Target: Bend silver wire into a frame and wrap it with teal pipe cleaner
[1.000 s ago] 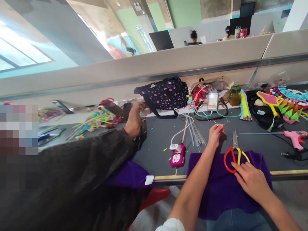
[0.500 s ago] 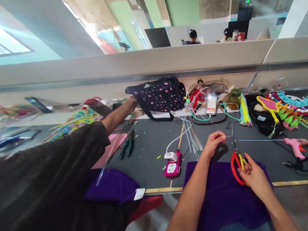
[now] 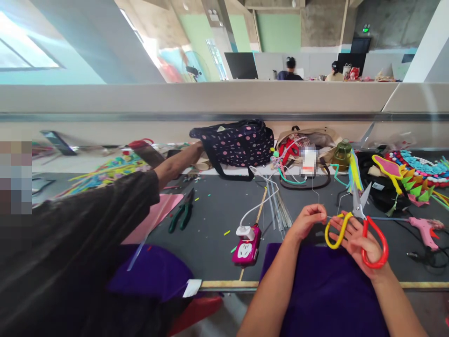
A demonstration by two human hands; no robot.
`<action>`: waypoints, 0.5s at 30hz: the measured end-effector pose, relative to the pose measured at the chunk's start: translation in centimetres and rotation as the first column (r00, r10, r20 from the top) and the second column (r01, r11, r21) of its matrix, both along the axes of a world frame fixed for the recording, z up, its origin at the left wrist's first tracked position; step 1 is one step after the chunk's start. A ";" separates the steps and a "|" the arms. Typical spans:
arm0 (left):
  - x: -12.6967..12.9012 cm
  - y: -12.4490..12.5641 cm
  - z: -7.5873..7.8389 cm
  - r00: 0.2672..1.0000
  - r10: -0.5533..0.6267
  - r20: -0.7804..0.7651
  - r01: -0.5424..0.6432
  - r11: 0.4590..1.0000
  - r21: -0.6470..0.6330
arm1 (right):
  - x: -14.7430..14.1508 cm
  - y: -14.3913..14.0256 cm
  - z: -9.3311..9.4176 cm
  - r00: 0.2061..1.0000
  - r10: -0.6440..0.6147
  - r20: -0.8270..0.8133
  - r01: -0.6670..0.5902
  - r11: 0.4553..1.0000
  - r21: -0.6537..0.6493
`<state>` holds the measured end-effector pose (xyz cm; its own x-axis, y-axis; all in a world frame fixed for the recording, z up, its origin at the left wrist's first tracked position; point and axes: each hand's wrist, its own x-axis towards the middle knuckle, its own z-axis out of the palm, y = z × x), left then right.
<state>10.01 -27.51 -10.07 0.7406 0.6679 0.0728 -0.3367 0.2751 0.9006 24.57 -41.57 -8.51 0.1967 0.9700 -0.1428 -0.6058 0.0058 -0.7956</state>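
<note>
My left hand [image 3: 307,220] pinches a thin bent metal wire [image 3: 317,199] above the dark table. My right hand [image 3: 358,238] grips scissors [image 3: 358,220] with one yellow and one red handle loop; the blades are open and point up, just right of the wire. Purple felt cloth [image 3: 326,290] lies under both forearms at the table's front edge.
A co-worker's dark-sleeved arm [image 3: 105,220] reaches across the left toward a polka-dot bag [image 3: 235,142]. Green pliers [image 3: 180,215], a pink power strip [image 3: 245,238], a bundle of thin rods [image 3: 278,206], a pink glue gun [image 3: 423,227] and colourful craft pieces [image 3: 410,175] lie around.
My right hand picked the scissors up off the purple cloth, raised them and opened the blades beside the wire. The co-worker's arm stretched further toward the bag. The camera tilted up.
</note>
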 end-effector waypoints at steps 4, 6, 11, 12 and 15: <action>-0.1 0.1 0.0 1.000 0.006 0.018 -0.006 1.000 -0.027 | -0.6 2.5 0.3 0.998 0.049 -0.047 -0.048 0.999 0.026; -0.1 0.2 0.0 1.000 0.018 0.011 -0.017 0.998 -0.053 | -0.7 3.5 0.4 0.993 0.084 -0.086 -0.083 0.996 0.016; -0.4 0.5 -0.2 0.998 0.044 -0.043 -0.049 0.992 -0.117 | -0.7 5.1 0.9 0.989 0.130 -0.066 -0.130 0.991 -0.005; -0.4 0.5 -0.2 0.998 0.043 -0.049 -0.048 0.992 -0.119 | -0.7 5.2 1.0 0.988 0.140 -0.060 -0.141 0.990 -0.011; -0.4 0.7 -0.3 0.997 0.059 -0.052 -0.064 0.992 -0.109 | -0.5 5.0 1.1 0.983 0.176 -0.052 -0.178 0.984 -0.032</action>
<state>9.57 -26.86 -10.37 0.6986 0.7144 -0.0394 -0.3125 0.3543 0.8814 24.08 -36.57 -7.42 0.0144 0.9829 -0.1836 -0.6331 -0.1332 -0.7625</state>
